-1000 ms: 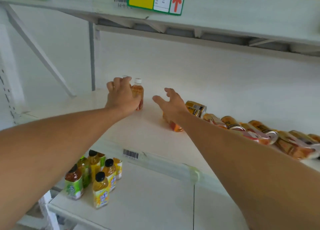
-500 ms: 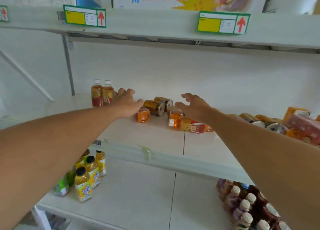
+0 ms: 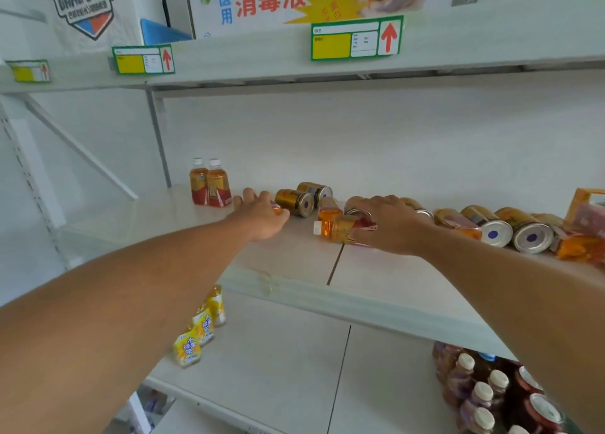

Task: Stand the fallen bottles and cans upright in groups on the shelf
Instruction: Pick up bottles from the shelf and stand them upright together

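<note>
1. Right hand (image 3: pixel 389 224): fingers curled over a fallen clear plastic bottle of amber tea with white cap and red label (image 3: pixel 340 229), lying on its side, cap pointing away from the palm toward the left hand.
2. Left hand (image 3: pixel 262 216): laid over a second small fallen amber bottle (image 3: pixel 277 209), of which only an orange sliver shows past the knuckles; cannot tell whether gripped or merely covered.
3. White middle shelf board (image 3: pixel 294 256): bearing all task items.
4. Done: two upright amber bottles with white caps and red labels (image 3: pixel 209 184), touching as a pair, beyond the left hand's fingertips near the back wall.
5. Left to do, between the two grips: two gold cylindrical cans lying on their sides (image 3: pixel 302 197), plus another fallen amber bottle (image 3: pixel 329 206) just behind the held one.
6. Left to do, outward of the right wrist: row of fallen gold cans with silver ends (image 3: pixel 510 229), packed close, mixed with fallen bottles; orange cartons (image 3: pixel 586 204) at the far end.
7. Progress, judged: early; one small group standing, most stock down.
8. Obstructions: cans close behind the right-hand bottle, likely to roll if knocked.
9. Surroundings: yellow-and-green price tags (image 3: pixel 357 39) on the upper shelf edge; yellow-labelled bottles (image 3: pixel 199 332) and dark white-capped bottles (image 3: pixel 484 391) on the lower shelf.
</note>
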`<state>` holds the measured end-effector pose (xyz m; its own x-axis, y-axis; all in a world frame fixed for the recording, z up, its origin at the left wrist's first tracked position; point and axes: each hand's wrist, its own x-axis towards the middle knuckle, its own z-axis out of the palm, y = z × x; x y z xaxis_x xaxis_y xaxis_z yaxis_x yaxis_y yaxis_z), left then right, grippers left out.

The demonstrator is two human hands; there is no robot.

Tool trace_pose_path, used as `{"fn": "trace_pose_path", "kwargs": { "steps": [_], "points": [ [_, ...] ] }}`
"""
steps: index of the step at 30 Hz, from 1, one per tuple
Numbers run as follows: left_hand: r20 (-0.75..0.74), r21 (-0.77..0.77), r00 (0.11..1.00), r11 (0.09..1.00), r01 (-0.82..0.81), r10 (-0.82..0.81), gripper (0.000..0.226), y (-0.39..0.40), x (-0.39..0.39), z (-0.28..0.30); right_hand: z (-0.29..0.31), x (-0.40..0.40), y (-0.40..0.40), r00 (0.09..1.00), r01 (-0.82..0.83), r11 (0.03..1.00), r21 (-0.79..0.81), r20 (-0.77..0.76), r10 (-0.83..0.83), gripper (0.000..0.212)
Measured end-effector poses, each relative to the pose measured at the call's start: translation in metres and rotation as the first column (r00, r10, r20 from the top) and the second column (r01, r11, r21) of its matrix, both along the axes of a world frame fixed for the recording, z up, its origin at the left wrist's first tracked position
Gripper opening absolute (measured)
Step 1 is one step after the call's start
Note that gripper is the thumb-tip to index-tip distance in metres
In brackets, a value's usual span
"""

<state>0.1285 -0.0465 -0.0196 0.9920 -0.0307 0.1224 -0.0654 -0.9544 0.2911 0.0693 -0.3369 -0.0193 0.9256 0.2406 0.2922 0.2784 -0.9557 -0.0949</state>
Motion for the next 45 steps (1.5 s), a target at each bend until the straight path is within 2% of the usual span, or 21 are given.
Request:
{"fn": "trace_pose_path", "kwargs": {
  "steps": [5, 10, 15, 19, 22, 25, 27, 30, 32, 34, 35, 36, 38, 40, 42, 45],
  "points": [
    [-0.005, -0.009, 1.0, 1.0, -0.001, 0.001, 0.07, 0.002, 0.014, -0.002, -0.005, 0.014, 0.01, 0.999, -0.018, 1.0, -0.016, -0.048, 0.017, 0.073],
    [0.024, -0.022, 1.0, 1.0, -0.008, 0.008, 0.069, 0.0, 0.028, -0.008, -0.005, 0.015, 0.022, 0.997, 0.035, 0.995, -0.092, 0.066, -0.029, 0.077],
    [0.011, -0.076, 0.999, 0.996, 0.038, -0.038, 0.054, 0.005, 0.036, -0.009, -0.005, 0.013, 0.026, 0.999, 0.029, 0.993, -0.118, 0.042, -0.025, 0.053],
    [0.028, -0.032, 0.998, 0.998, 0.049, -0.048, 0.038, 0.016, 0.035, -0.007, 0.001, 0.009, 0.031, 0.998, 0.054, 0.991, -0.122, 0.037, -0.049, 0.053],
    [0.04, 0.036, 0.998, 0.998, 0.049, -0.051, 0.059, 0.028, 0.035, -0.003, 0.005, 0.006, 0.035, 0.997, 0.057, 0.992, -0.116, -0.039, -0.062, 0.062],
    [-0.097, 0.005, 0.994, 0.999, 0.05, -0.05, 0.083, 0.037, 0.03, 0.007, 0.01, 0.001, 0.038, 0.982, 0.051, 0.995, -0.09, -0.177, -0.066, 0.073],
    [-0.18, 0.033, 0.982, 0.997, 0.067, -0.06, 0.078, 0.042, 0.025, 0.015, 0.013, -0.001, 0.04, 0.975, 0.042, 0.99, -0.136, -0.21, -0.07, 0.066],
    [-0.197, 0.021, 0.978, 0.997, 0.073, -0.068, 0.063, 0.05, 0.023, 0.021, 0.017, -0.005, 0.043, 0.972, 0.058, 0.981, -0.184, -0.216, -0.098, 0.052],
    [-0.199, -0.089, 0.977, 0.994, 0.055, -0.072, 0.062, 0.056, 0.022, 0.019, 0.019, -0.008, 0.043, 0.974, 0.098, 0.993, -0.064, -0.197, -0.109, 0.047],
    [-0.205, -0.376, 0.971, 0.926, 0.04, -0.125, 0.057, 0.059, 0.025, 0.015, 0.02, -0.01, 0.044, 0.981, 0.162, 0.969, 0.187, -0.14, -0.137, 0.036],
    [-0.2, -0.529, 0.965, 0.848, 0.038, -0.168, 0.053, 0.059, 0.025, 0.013, 0.02, -0.01, 0.046, 0.982, 0.18, 0.911, 0.371, -0.123, -0.145, 0.033],
    [-0.181, -0.636, 0.961, 0.77, 0.047, -0.209, 0.052, 0.06, 0.023, 0.013, 0.021, -0.011, 0.049, 0.984, 0.175, 0.808, 0.563, -0.125, -0.125, 0.031],
    [-0.117, -0.731, 0.958, 0.676, 0.094, -0.26, 0.055, 0.059, 0.019, 0.012, 0.021, -0.012, 0.058, 0.986, 0.152, 0.562, 0.813, -0.168, -0.023, 0.026],
    [-0.06, -0.767, 0.963, 0.629, 0.124, -0.262, 0.06, 0.055, 0.014, 0.01, 0.019, -0.01, 0.066, 0.982, 0.148, 0.415, 0.898, -0.183, 0.046, 0.02],
    [-0.032, -0.778, 0.974, 0.618, 0.116, -0.223, 0.062, 0.051, 0.007, 0.008, 0.015, -0.005, 0.072, 0.987, 0.11, 0.381, 0.918, -0.145, 0.066, 0.017],
    [-0.009, -0.781, 0.984, 0.616, 0.103, -0.176, 0.063, 0.05, -0.003, 0.004, 0.009, -0.001, 0.082, 0.987, 0.085, 0.376, 0.923, -0.13, 0.096, 0.025]
  ]
}}
